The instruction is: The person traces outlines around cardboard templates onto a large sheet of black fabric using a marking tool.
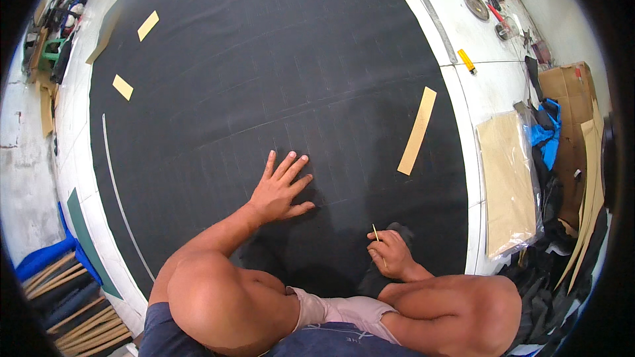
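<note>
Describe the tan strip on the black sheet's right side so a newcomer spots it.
Start with the large black sheet and go to its right side. Ahead of the right hand lies the tan strip, its far end slanting right. It is the only one on that side, and looks longer than the tan pieces on the sheet's left.

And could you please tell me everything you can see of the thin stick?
The thin stick looks straight and pale yellow; its material, perhaps wood, is hard to tell. The right grip holds and partly hides it. Its far end points forward and slightly left over the black cloth; whether it touches the cloth is unclear.
</note>
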